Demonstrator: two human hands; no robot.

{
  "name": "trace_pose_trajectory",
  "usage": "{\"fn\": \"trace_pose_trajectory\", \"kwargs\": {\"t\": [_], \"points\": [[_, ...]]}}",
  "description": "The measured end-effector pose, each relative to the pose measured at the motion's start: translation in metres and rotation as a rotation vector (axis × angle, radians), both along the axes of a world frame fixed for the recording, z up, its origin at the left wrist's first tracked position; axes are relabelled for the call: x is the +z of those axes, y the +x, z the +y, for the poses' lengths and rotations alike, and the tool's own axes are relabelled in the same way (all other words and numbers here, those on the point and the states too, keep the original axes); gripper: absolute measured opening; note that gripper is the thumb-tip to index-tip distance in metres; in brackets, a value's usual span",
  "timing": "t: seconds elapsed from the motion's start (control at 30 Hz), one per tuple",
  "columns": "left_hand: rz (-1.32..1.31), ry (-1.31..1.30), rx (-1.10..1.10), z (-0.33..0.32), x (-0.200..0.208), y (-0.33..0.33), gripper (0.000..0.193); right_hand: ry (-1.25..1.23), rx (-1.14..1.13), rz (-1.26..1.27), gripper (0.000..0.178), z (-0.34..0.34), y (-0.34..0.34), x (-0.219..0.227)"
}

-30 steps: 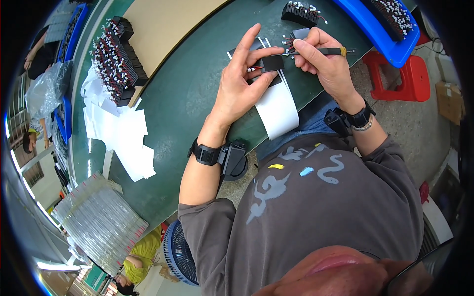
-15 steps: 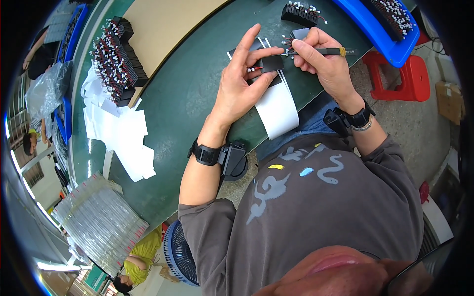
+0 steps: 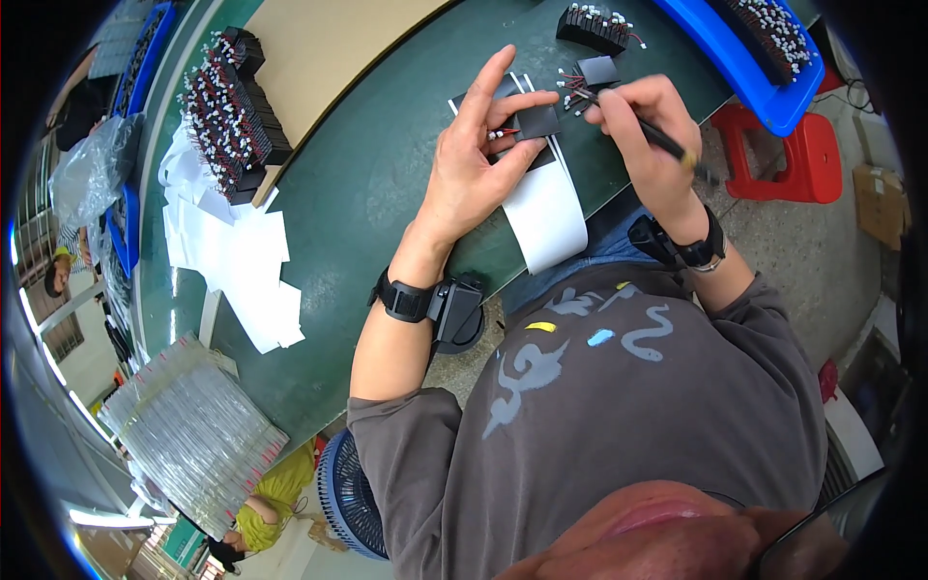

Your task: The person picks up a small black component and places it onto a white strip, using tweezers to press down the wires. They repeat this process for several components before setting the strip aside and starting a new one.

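Observation:
My left hand (image 3: 476,159) has its index finger stretched out and its thumb and middle finger closed on a flat black battery pack (image 3: 536,121) with red wires and a small white connector. Beneath it lies a white backing strip (image 3: 546,217) with black patches, its near end curling over the table edge. In my right hand (image 3: 657,140) is a slim black pen-like tool (image 3: 662,142) with a yellowish band; its exact kind is unclear. Near its tip sit a few more black battery packs (image 3: 599,70) with wires and white connectors.
Stacked battery packs (image 3: 227,126) stand at left by loose white paper sheets (image 3: 242,266). Another row (image 3: 592,31) is at the far side. A blue tray (image 3: 773,92) and red stool (image 3: 783,155) are at right. A bundle of clear strips (image 3: 193,425) and blue fan (image 3: 353,498) are lower left.
My right hand has moved slightly right and toward me, and the tool has tilted, its rear end swinging down. The packs by its tip show more. My left hand has hardly moved.

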State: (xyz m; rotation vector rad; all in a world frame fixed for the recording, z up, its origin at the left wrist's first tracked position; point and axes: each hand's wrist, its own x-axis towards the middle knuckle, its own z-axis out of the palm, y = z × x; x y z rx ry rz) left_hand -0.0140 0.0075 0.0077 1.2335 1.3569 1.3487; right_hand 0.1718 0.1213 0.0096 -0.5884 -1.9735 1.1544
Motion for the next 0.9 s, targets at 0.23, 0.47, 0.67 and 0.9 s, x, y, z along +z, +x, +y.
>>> {"fn": "trace_pose_trajectory", "kwargs": {"t": [0.23,0.47,0.67,0.9], "points": [[-0.003,0.018,0.021,0.0,-0.007,0.001,0.087,0.726,0.152,-0.216,0.029,-0.009,-0.009,0.022],[0.028,0.002,0.029,-0.001,0.002,0.002,0.085,0.53,0.143,-0.153,0.019,0.001,-0.01,0.004],[0.05,-0.01,0.03,-0.002,0.003,0.005,0.084,0.319,0.23,-0.215,0.02,0.002,-0.008,0.022],[0.048,-0.015,0.048,0.0,-0.005,-0.001,0.082,0.274,0.277,-0.154,0.024,0.005,0.004,0.033]]}}
